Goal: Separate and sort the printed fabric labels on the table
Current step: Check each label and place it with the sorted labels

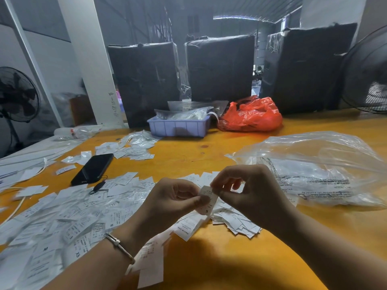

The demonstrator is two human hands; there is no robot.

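Yellow table [209, 147] strewn with labels [62, 216]; both hands pinch one label [207, 198].

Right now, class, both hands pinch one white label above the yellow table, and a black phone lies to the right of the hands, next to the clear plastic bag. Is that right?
Not quite. The left hand and right hand do pinch one white label above the yellow table, but the black phone lies to their left, among the scattered labels. The clear plastic bag is on the right. The head view shows it.
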